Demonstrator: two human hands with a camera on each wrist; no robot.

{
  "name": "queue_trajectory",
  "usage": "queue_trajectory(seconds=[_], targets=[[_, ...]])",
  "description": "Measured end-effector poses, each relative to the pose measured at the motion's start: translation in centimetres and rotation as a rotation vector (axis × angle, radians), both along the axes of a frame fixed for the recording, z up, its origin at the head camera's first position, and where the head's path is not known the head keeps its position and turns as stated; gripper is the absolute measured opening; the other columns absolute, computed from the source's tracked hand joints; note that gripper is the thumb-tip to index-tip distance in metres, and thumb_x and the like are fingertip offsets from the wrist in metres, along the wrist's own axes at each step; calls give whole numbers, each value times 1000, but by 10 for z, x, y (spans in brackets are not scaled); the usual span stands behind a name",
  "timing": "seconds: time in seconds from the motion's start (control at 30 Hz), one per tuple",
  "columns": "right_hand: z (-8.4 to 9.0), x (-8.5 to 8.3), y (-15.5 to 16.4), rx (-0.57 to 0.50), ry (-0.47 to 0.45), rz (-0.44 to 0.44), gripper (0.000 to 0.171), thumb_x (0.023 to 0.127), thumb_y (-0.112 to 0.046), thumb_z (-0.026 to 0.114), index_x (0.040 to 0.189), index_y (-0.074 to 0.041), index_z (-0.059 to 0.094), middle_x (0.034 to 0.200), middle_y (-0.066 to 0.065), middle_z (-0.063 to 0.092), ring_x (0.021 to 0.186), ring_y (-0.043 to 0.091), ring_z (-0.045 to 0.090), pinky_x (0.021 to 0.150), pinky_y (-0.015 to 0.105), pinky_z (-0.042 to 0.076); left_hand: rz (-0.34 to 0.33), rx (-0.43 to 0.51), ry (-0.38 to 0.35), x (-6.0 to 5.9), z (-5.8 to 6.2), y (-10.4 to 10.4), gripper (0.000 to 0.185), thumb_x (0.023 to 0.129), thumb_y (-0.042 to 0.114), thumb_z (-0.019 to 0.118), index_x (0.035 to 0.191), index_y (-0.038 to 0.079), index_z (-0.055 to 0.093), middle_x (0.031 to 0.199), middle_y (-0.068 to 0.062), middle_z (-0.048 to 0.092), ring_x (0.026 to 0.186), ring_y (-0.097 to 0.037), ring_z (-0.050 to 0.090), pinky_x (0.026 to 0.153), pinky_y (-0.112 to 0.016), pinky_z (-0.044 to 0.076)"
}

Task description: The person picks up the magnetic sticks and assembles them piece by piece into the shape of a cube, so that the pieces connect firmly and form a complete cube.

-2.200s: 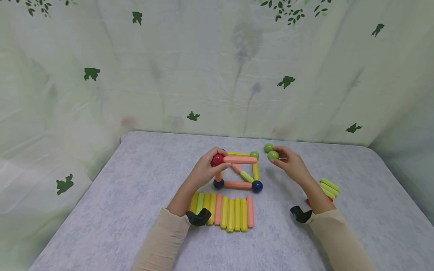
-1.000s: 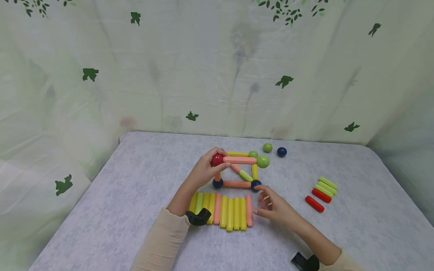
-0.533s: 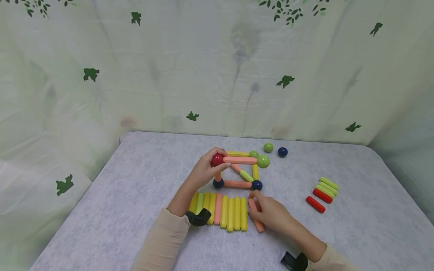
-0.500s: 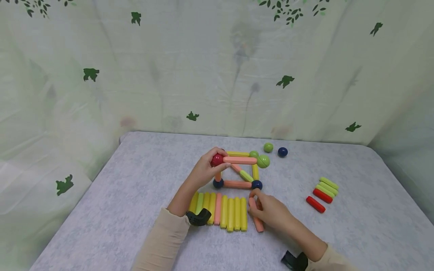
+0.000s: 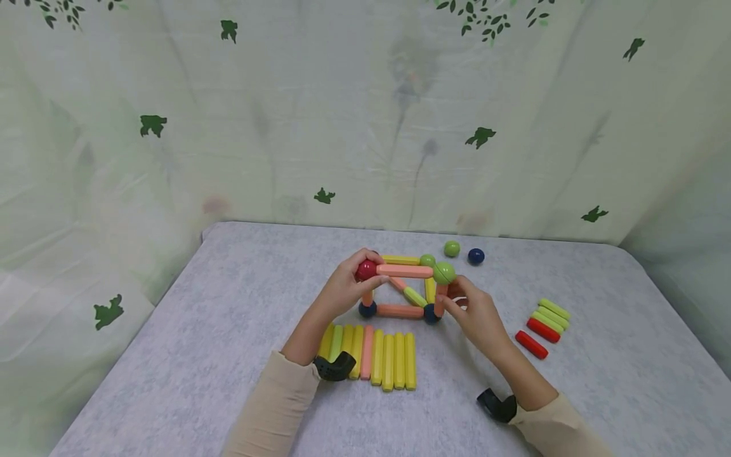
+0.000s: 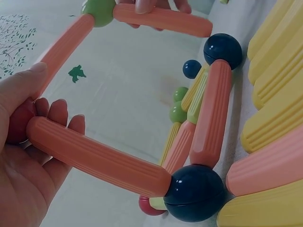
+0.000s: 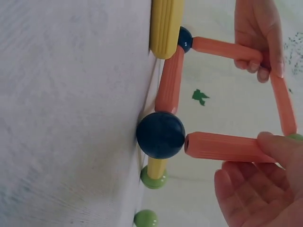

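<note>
My left hand (image 5: pixel 353 282) grips a red ball (image 5: pixel 366 270) at the upper left corner of an upright frame of salmon sticks and balls. A salmon stick (image 5: pixel 404 271) runs from it to a green ball (image 5: pixel 444 273). My right hand (image 5: pixel 480 311) pinches another salmon stick (image 7: pixel 227 147) between thumb and fingers. That stick's top meets the green ball; its lower end is very close to a dark blue ball (image 7: pixel 161 135), and I cannot tell if they touch. A lower salmon stick (image 5: pixel 400 311) joins this ball to a second dark blue ball (image 5: pixel 368 309).
Several yellow sticks (image 5: pixel 389 363) lie in a row in front, with a salmon stick (image 5: pixel 367 353) among them. Behind stand a loose green ball (image 5: pixel 452 248) and a dark blue ball (image 5: pixel 476 256). Short red sticks (image 5: pixel 532 344) and light green sticks (image 5: pixel 553 310) lie right.
My right hand has set a green ball on the upper stick's end, picked the salmon stick from the row's right end, and raised it upright under that ball. My left hand stays put.
</note>
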State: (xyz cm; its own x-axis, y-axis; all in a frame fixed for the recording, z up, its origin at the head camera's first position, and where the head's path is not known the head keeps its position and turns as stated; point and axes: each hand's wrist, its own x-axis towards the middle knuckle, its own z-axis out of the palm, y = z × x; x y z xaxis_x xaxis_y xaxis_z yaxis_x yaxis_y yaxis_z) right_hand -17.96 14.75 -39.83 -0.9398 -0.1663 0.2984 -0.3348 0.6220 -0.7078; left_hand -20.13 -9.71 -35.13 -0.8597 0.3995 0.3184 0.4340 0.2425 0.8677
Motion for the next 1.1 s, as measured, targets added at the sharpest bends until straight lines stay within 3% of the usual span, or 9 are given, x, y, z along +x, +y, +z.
queue_trajectory(seconds=[0.33,0.53,0.7,0.9,0.97,1.1], targets=[[-2,-4,-1,-108,18,44,21,85,-11,62,105,-11,55,94,2,61,90,18,57,75,39,48,17,13,-38,0,0,0,34,85,7,62,113,-2,46,108,-17,50,87,-25,50,69,-29,49],[-2,-2,7,-65,3,53,35,83,-15,65,115,-11,51,101,3,58,93,18,55,78,39,48,46,31,-60,-1,-1,-1,50,83,10,65,124,2,38,117,-21,44,97,-25,49,77,-33,47],[3,11,33,25,28,17,51,80,-12,69,125,-8,45,111,10,55,98,24,53,82,46,45,83,-16,-10,6,4,-11,61,79,9,69,129,1,35,119,-14,44,106,-26,45,86,-39,42],[2,34,80,145,-34,-54,54,81,-18,68,126,-3,43,113,18,53,102,31,49,83,50,42,100,-119,32,7,-19,-46,67,77,18,72,131,3,34,124,-12,41,109,-27,43,89,-42,40],[-1,40,94,171,-81,-62,54,81,-19,68,127,-2,43,114,19,52,103,33,49,83,51,42,121,-180,17,9,-29,-60,68,78,23,72,131,4,34,125,-12,41,109,-28,43,89,-41,40],[-7,46,112,206,-164,-63,56,81,-18,68,127,-1,42,115,21,51,105,35,48,84,51,41,181,-304,-83,22,-42,-80,64,80,25,69,131,6,35,123,-13,41,108,-30,43,86,-42,41]])
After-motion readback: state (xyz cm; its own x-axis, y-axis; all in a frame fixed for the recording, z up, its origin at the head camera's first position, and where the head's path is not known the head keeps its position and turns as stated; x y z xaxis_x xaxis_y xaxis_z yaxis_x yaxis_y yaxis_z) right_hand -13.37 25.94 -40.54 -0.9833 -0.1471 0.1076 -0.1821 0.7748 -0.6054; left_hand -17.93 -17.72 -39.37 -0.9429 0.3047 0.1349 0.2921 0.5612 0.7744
